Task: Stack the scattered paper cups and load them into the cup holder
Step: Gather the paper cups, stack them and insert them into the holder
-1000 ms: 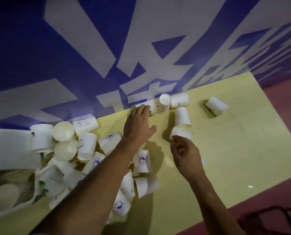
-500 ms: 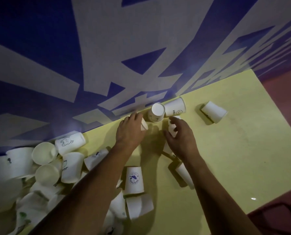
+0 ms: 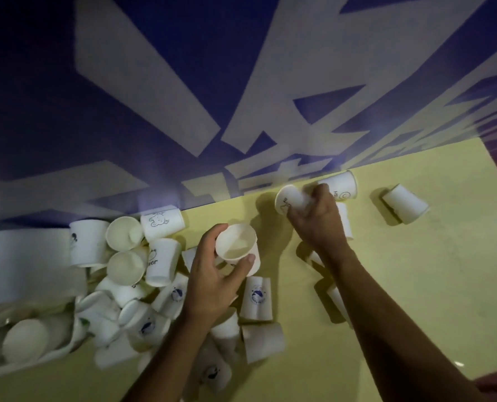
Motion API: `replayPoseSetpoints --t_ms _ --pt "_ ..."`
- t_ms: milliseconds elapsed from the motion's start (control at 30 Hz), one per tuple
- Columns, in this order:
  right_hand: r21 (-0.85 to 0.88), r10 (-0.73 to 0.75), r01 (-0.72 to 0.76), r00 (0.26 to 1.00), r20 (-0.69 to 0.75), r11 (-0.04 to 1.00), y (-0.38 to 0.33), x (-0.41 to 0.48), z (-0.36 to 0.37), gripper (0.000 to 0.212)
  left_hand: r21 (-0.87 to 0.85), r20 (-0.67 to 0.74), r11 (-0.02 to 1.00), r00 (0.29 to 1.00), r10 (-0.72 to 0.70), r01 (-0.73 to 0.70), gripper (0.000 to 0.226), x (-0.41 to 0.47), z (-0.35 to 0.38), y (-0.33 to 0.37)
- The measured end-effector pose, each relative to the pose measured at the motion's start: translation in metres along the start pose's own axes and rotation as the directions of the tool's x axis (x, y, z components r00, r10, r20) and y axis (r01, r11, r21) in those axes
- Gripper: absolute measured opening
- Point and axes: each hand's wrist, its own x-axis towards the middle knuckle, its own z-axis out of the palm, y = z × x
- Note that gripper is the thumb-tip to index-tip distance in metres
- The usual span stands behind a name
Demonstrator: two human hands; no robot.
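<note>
Yellow table (image 3: 415,285): pale top set against a blue-and-white wall; paper cups cover its left half and dot its far edge, few on the right half.
Near edge: loose cups (image 3: 263,342) lie on their sides beside the left forearm, mouths pointing every way.
Left edge: a pile (image 3: 131,265) of tumbled cups, some mouth up, some tipped.
White shape (image 3: 24,256): at the left edge behind the pile, too blurred to name.
Left hand (image 3: 212,285): over the middle of the table, thumb and fingers curled round the open cup (image 3: 235,245), which sits mouth up just beside the pile.
Right hand (image 3: 319,219): near the far edge, fingers wrapped round the tipped cup (image 3: 288,198), held on its side with its base toward the camera.
Step in hand: most likely nesting the tipped cup into the open cup to start a stack.
Doing it well: turn the tipped cup base down, bring it over the open mouth, then let it slide straight in. Press lightly, since paper walls crumple and jam. Grip the receiving cup low so its rim keeps round.
Printed cup (image 3: 340,187): on its side at the far edge, just beside the right hand; a sensible next pick.
Lone cup (image 3: 405,203): tipped toward the far right corner, well apart.
Cup holder: cannot tell where it is.
Banner wall (image 3: 154,97): rises straight from the far edge.
</note>
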Motion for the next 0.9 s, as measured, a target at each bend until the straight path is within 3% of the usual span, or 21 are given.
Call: replayPoseSetpoints --t_ms 100,167,267,400,667,900 --pt "0.313 0.152 -0.180 0.982 0.111 0.932 -0.012 -0.040 -0.004 0.069 -0.013 -0.021 1.000 1.000 -0.012 0.011 0.070 -0.012 -0.014 -0.004" --pt "0.524 0.254 -0.361 0.930 0.267 0.771 -0.028 -0.070 -0.005 0.056 -0.010 -0.028 1.000 1.000 -0.002 0.001 0.072 -0.020 -0.024 -0.006" --pt "0.640 0.180 -0.412 0.900 0.397 0.648 -0.050 -0.113 -0.002 0.033 -0.016 -0.033 1.000 0.999 0.026 -0.026 0.067 -0.033 -0.039 -0.005" --pt "0.640 0.016 -0.322 0.900 0.435 0.698 -0.082 -0.159 0.003 0.025 -0.054 -0.060 0.997 0.997 0.048 -0.051 0.067 -0.057 -0.067 -0.006" --pt "0.444 -0.092 -0.161 0.863 0.497 0.882 -0.134 -0.215 0.039 0.051 -0.044 -0.099 0.995 0.992 0.080 -0.085 0.058 -0.111 -0.157 -0.033" --pt "0.329 -0.255 0.120 0.878 0.405 0.937 -0.197 -0.275 0.111 0.056 -0.017 -0.205 0.996 0.975 0.085 -0.090 0.069 -0.160 -0.264 -0.071"
